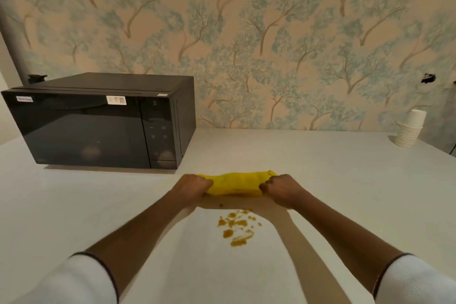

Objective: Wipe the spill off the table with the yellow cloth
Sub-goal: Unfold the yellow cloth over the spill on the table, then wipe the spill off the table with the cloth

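A yellow cloth (235, 183), bunched into a long roll, rests on the white table (333, 180). My left hand (193, 185) is closed on its left end. My right hand (281, 189) is closed on its right end. An orange-brown spill (235, 226) lies in several blobs and smears on the table just nearer to me than the cloth, between my two forearms. A few small specks sit close to the cloth's near edge. The cloth does not touch the main blobs.
A black microwave (98, 121) stands on the table at the back left, its front corner close to my left hand. A stack of white paper cups (410, 129) stands at the far right by the wallpapered wall.
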Tool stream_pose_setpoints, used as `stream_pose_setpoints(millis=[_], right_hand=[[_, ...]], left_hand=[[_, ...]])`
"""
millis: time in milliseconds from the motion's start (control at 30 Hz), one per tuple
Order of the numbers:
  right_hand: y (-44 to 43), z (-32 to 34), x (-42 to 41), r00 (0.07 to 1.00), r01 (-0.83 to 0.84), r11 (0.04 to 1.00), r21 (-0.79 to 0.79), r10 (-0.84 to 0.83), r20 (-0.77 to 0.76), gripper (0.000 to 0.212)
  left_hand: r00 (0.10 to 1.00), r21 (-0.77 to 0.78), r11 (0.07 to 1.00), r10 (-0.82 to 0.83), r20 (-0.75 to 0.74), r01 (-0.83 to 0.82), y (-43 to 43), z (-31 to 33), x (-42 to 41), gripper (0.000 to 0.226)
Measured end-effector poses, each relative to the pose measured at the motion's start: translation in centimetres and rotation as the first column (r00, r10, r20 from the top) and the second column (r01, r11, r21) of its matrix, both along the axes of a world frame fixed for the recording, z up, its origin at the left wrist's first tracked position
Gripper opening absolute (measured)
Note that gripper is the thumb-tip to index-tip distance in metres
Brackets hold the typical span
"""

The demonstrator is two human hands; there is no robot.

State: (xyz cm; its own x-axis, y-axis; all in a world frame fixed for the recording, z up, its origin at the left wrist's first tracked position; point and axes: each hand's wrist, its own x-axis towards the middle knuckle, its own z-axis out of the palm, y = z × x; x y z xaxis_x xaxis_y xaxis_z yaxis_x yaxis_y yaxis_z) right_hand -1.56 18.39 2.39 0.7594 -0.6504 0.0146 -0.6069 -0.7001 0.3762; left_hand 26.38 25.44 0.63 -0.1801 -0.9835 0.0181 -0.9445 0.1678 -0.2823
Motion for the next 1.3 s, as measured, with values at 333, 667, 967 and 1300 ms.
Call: stream_pose_setpoints(millis=[333,667,967,1300], right_hand=[[0.5,-0.6,2.1,0.885,0.148,0.901,0.407,-0.304,0.353,0.066],[-0.9,-5.4,7.3,0.873,0.256,0.907,0.333,-0.365,0.323,0.057],[1.3,-7.8,7.8,0.904,0.273,0.886,0.374,-0.369,0.214,0.07],[8.8,-8.2,6.0,0.906,0.275,0.901,0.336,-0.36,0.221,0.07]], left_hand=[[0.954,-0.024,1.0,-0.013,-0.301,0.006,0.2,2.1,0.1,0.061],[0.958,0.118,0.99,0.103,-0.267,-0.074,-2.6,-3.8,-4.6,0.06],[0.958,0.136,0.979,0.181,-0.222,-0.153,-0.5,-6.3,-4.5,0.061],[0.961,0.174,0.979,0.148,-0.233,-0.108,6.1,-6.0,-5.9,0.064]])
